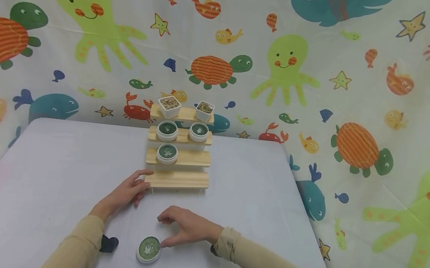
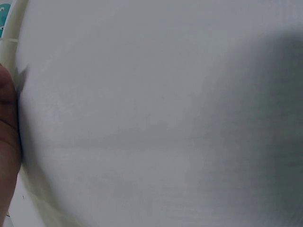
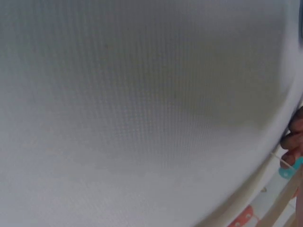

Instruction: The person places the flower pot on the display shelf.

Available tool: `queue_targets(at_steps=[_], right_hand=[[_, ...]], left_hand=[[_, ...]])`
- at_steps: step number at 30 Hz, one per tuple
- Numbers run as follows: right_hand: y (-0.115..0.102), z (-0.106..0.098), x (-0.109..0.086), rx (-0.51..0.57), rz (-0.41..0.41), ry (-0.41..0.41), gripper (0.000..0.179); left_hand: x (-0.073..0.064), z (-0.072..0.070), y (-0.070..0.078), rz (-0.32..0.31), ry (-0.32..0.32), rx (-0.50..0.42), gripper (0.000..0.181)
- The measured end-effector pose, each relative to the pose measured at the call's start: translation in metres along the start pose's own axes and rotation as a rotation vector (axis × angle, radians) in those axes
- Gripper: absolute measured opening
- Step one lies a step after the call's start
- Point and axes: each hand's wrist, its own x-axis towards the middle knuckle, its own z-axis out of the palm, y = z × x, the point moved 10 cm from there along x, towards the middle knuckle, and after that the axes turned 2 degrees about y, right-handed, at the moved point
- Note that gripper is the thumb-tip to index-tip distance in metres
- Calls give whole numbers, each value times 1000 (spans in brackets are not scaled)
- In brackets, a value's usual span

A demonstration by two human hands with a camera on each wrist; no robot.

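Observation:
My left hand (image 1: 124,192) is at the left end of a stepped wooden rack (image 1: 178,180), fingertips touching the end of its lowest board. Its thumb hangs below, apart from the board. On the white table, nearer to me, sits a small round white pot (image 1: 148,249) with a mottled green top. Beside it is my right hand (image 1: 191,227), with its thumb tip right at the pot's right rim and the other fingers bent loosely away from it. Only finger edges of each hand appear in the wrist views, which are mostly filled by the white tablecloth (image 2: 142,94).
One round dark-green-topped pot (image 1: 167,153) stands on the rack's second board, and two similar pots (image 1: 167,130) on the third. Two square white cups (image 1: 169,106) with brownish bits occupy the top board. Behind the table hangs a sea-animal print curtain (image 1: 233,35).

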Motion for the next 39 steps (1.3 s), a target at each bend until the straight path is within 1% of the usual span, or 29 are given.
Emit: queue_targets(at_steps=[5,10,13,18,22,25,35,39], right_hand=[[2,6,-1,-13,19,-27,57],[3,9,-3,-12,47,-50,57],[3,10,-5,-17,56,-62,58],[3,15,-9,-23,59,-88,59],[1,18,-9,-19,35,-96,60],[-1,20,-8,-26,15,-101,61],[-7,33,-3,-82,-46,-115,64],[-9,38,-1,-88,-50,-126,64]], left_hand=[[0,0,0,1,1,-6,51],[1,1,0,12,-17,-11,53],[1,2,-1,7,-18,-18,53],[1,6,4,11,-33,-38,51],[-1,7,10,7,-38,-54,49],[-2,7,12,9,-36,-56,48],[-1,3,3,17,-22,-51,52],[-1,2,1,16,-25,-51,50]])
